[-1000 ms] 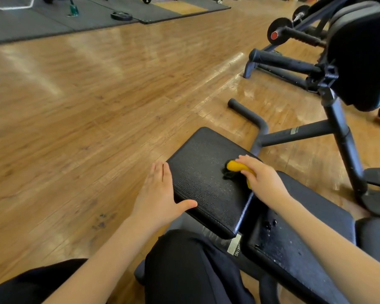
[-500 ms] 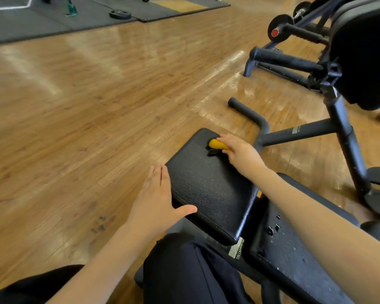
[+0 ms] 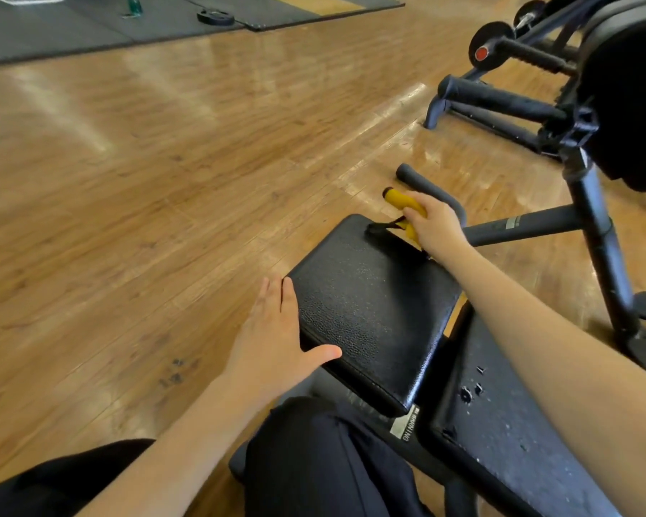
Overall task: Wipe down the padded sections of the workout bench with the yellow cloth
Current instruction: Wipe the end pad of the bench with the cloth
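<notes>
While the left hand (image 3: 276,345) is lying flat with fingers spread on the seat pad's (image 3: 373,315) 9 o'clock edge, the right hand (image 3: 435,227) is gripping the rolled yellow cloth (image 3: 401,201) at the bench pad's 12 o'clock end.

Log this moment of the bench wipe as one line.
step: wiping | right hand: grips rolled yellow cloth at far edge of black padded seat section | left hand: flat against pad's side

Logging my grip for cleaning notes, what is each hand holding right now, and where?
The right hand grips the yellow cloth around its middle. The left hand holds nothing, resting flat against the seat pad.
</notes>
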Motion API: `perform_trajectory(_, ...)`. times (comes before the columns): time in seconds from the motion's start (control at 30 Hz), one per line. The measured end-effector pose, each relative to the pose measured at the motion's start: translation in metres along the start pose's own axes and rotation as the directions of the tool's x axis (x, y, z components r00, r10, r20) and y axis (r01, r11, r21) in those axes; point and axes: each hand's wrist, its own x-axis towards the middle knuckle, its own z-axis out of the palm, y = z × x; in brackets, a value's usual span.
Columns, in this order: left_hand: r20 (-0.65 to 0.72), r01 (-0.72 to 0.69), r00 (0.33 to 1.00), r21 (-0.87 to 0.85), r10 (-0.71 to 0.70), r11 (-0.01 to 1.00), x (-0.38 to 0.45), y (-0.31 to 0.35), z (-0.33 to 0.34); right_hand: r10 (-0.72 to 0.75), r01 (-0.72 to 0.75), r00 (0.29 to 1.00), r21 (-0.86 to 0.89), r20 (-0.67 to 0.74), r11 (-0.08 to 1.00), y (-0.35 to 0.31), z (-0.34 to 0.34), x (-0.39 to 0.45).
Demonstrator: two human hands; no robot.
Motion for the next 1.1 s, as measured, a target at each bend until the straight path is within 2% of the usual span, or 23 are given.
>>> perform_trajectory(0.13,-0.025,0.009,1.000,-0.003,-0.009,1.000,-0.002,0.002,0.002,0.055,-0.007,0.954,-0.160,0.296,0.987,-0.017,0.027,0.037)
perform_trajectory(0.2,-0.033,0.004,0.999,-0.005,-0.004,1.000,0.000,0.001,0.002,0.044,0.022,0.930,-0.174,0.366,0.985,-0.020,0.027,0.037)
perform_trajectory(0.6,0.029,0.014,0.999,-0.043,-0.013,0.999,0.003,0.002,-0.005,0.099,-0.047,0.947,-0.175,0.305,0.984,0.014,0.000,-0.005)
perform_trajectory(0.83,0.038,0.009,0.999,-0.036,-0.007,0.999,0.005,0.002,-0.005,0.218,-0.188,0.937,-0.131,0.273,0.973,0.056,-0.033,-0.052)
perform_trajectory(1.0,0.031,0.008,0.999,-0.039,-0.007,0.999,0.004,0.004,-0.004,0.257,-0.205,0.917,-0.190,0.306,0.960,0.051,-0.037,-0.040)
perform_trajectory(1.1,0.020,0.006,1.000,-0.052,-0.005,0.999,0.003,0.004,-0.004,0.195,-0.122,0.923,-0.227,0.333,0.966,0.033,-0.026,-0.021)
